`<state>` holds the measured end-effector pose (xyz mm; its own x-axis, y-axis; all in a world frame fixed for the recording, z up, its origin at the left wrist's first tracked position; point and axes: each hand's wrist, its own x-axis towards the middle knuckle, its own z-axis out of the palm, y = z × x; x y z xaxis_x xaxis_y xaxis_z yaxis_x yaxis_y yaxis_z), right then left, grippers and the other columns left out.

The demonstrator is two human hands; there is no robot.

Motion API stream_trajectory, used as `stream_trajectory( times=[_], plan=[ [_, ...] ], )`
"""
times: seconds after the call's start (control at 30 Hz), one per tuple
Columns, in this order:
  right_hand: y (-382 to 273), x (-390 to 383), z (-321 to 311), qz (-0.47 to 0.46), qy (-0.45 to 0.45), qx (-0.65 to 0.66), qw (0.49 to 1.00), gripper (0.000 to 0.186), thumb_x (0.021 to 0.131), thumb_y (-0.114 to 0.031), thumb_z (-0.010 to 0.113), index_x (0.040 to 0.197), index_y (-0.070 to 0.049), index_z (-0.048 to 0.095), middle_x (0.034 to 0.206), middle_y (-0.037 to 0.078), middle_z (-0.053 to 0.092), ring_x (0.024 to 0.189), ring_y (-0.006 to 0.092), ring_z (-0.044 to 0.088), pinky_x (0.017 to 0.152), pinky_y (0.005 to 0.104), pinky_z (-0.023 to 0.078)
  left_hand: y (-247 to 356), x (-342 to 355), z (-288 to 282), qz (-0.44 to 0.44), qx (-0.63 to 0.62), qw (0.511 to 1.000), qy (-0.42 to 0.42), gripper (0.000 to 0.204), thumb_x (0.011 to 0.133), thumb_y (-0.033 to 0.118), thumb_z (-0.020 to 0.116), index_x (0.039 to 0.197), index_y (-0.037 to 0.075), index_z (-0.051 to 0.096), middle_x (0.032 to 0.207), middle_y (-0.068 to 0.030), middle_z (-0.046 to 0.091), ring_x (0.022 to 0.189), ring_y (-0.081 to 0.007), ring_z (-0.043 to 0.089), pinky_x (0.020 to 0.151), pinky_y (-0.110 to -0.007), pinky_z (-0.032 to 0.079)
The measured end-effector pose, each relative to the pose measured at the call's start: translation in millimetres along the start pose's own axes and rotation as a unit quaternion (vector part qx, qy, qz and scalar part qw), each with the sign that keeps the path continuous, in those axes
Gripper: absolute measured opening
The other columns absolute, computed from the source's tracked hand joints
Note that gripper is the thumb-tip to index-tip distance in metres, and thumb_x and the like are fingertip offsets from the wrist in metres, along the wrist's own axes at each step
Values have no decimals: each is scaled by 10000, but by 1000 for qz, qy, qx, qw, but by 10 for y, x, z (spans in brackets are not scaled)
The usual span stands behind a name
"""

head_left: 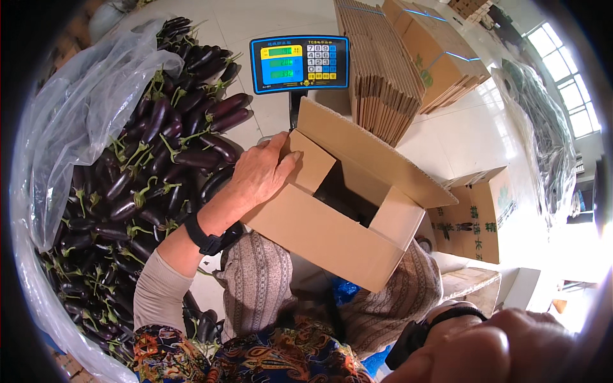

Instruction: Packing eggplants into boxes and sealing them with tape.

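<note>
An open cardboard box (325, 236) sits tilted above my lap, its flaps raised or folded about the opening. At its upper left corner, my left hand (262, 169) grips the edge, with the thumb lying over the short flap. The inside of the box is dark, and I cannot make out what it contains. My right hand (498, 348) is raised close to the camera at the lower right, away from the box; its fingers are too near and cut off to read. Just beyond the box stands a digital weighing scale's display (300, 64) with a keypad.
A large heap of purple eggplants (153, 166) covers the floor on the left, beside clear plastic sheeting (83, 140). Stacks of flattened cartons (383, 83) stand at the back. A printed carton (476, 220) is on the right, with more plastic sheeting (543, 121) behind it.
</note>
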<state>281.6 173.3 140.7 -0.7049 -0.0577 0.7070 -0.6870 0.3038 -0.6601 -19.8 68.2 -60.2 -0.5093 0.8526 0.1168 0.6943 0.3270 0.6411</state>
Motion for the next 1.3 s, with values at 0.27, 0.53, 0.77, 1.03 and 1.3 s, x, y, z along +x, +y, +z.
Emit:
stream_trajectory(
  times=[0.27,0.53,0.77,1.03,1.3],
  plan=[
    [54,53,-26,3,6,0,1000,308,903,-204,557,1147,-35,639,1100,129,635,922,244,609,797,351,502,-5,27,-29,-7,-8,1000,-14,425,911,348,525,1153,-1,526,947,-266,645,828,-467,622,725,-520,501],
    [25,41,-43,5,14,-7,1000,329,910,-235,553,1160,-37,635,1141,129,622,967,243,599,829,354,493,15,65,0,11,-5,1000,-7,428,908,350,535,1148,-4,532,929,-277,643,826,-466,624,735,-508,510],
    [-63,46,34,8,20,-18,1000,349,916,-262,550,1171,-38,632,1176,128,612,1005,241,590,857,356,486,9,53,-47,10,-5,1000,10,394,913,357,526,1106,14,533,933,-257,649,821,-462,622,736,-520,496],
    [-171,-16,40,21,41,-41,998,372,922,-293,546,1183,-40,628,1216,128,599,1049,240,580,889,359,478,-39,-20,-24,11,-21,1000,-2,403,912,307,531,1163,-9,541,889,-280,639,839,-470,609,729,-489,489],
    [267,35,-294,266,158,-352,883,396,929,-324,542,1195,-42,624,1257,128,587,1094,238,570,921,361,470,-166,184,-3,105,-6,994,29,390,914,374,522,1047,9,557,794,-272,637,778,-469,613,686,-508,488]
  ],
)
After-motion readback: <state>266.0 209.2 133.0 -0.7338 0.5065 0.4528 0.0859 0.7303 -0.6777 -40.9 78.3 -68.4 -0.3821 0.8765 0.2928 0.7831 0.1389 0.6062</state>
